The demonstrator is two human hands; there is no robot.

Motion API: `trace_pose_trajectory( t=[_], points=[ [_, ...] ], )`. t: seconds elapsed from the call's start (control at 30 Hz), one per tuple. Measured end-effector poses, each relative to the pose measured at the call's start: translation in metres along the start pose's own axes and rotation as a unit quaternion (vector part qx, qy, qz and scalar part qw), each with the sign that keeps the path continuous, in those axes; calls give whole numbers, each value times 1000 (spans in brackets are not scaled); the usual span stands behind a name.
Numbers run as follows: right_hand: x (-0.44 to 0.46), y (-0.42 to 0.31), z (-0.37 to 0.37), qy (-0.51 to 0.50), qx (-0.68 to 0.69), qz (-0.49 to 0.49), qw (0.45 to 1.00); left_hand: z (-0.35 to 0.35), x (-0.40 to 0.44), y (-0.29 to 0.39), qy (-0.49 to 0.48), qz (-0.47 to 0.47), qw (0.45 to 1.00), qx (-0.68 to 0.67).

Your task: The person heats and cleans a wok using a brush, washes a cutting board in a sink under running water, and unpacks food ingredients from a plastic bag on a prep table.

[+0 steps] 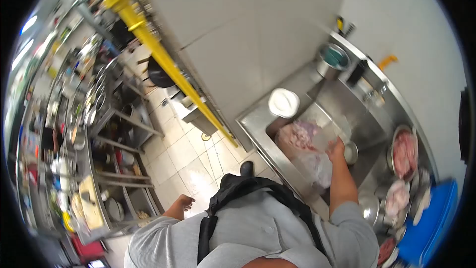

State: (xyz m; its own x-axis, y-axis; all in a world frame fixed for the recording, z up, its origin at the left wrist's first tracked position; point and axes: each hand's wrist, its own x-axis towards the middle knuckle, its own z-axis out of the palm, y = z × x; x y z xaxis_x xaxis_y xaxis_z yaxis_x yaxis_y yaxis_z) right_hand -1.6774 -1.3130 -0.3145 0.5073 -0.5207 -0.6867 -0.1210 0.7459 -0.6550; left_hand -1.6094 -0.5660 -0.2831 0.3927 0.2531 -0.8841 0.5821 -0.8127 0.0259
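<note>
My right hand (pixel 336 149) reaches down into the steel sink (pixel 369 121). It is right beside raw meat (pixel 296 136) and a clear plastic bag (pixel 317 167). The fingertips and the pale patch in front of them are blurred, so I cannot tell whether they grip anything. A small round metal bowl (pixel 350 153) sits just right of that hand. My left hand (pixel 184 202) hangs low over the floor, fingers loosely bent and slightly apart, with nothing visible in it.
A white lidded tub (pixel 283 102) and a metal pot (pixel 332 60) stand on the sink's rim. Bowls of meat (pixel 404 154) and a blue container (pixel 430 221) are at right. A yellow pipe (pixel 168 64) runs along the wall edge. Shelving and a cutting board (pixel 90 202) are at left.
</note>
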Motion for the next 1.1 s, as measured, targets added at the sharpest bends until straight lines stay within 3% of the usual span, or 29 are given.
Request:
trace_pose_trajectory(
  t=[0.07, 0.17, 0.3, 0.6, 0.7, 0.83, 0.87, 0.97, 1.0, 1.03, 1.1],
  points=[
    [9, 1, -1, -1, -4, 20, 1000, 10, 10, -38, -43, -51, 995, -75],
    [-13, -6, 17, 25, -3, 23, 999, 18, 13, -48, -31, -22, 993, -110],
    [-23, -1, 24, 71, -8, 7, 997, 18, 40, -29, -16, -4, 989, -144],
    [-24, 0, 26, 21, -15, 3, 1000, -12, 31, 30, 9, 84, 990, -113],
    [-1, 4, 6, 12, 29, 25, 999, -13, 33, 28, 9, 80, 990, -120],
    [-15, 14, 2, 23, 35, -24, 999, -11, 56, 9, -17, 48, 986, -158],
    [-13, 14, 4, 42, 12, -29, 999, -9, 60, 12, -34, 58, 992, -109],
    [-24, 11, 22, 115, 20, -40, 992, -11, 78, -8, -33, 64, 989, -131],
    [-26, 8, 26, 116, 21, -40, 992, -8, 139, -35, 1, 263, 965, 18],
    [-29, 8, 28, 127, 34, -39, 991, -13, 135, -25, 27, 204, 973, 102],
    [-36, 3, 34, 142, 12, -33, 989, -24, 147, -21, 30, 253, 957, 138]
  ],
)
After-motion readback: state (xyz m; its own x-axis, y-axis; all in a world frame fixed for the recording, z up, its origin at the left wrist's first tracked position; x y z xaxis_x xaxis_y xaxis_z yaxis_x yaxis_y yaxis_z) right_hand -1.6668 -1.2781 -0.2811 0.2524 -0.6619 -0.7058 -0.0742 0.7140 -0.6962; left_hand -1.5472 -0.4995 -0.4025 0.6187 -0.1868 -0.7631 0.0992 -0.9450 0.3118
